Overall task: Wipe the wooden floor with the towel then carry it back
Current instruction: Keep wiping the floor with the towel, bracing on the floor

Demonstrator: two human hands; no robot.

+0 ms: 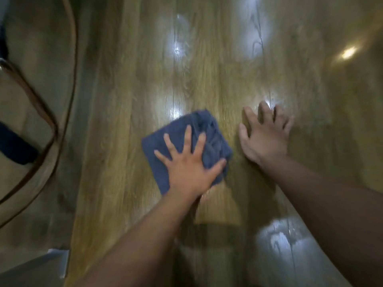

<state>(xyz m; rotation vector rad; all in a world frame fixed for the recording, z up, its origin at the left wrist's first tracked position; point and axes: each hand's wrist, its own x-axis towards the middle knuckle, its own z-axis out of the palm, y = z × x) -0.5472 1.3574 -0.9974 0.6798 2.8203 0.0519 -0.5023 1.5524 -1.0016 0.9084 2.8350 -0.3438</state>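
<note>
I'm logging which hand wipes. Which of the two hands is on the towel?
The left hand, fingers spread flat on the blue towel. The right hand rests on the bare floor beside it.

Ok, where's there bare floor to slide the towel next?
Bare wooden floor lies ahead of the towel and right hand, and in the strip between the towel and the pale brown-trimmed object on the left. Crowded: the narrow gap between left hand on the towel and right hand.
</note>
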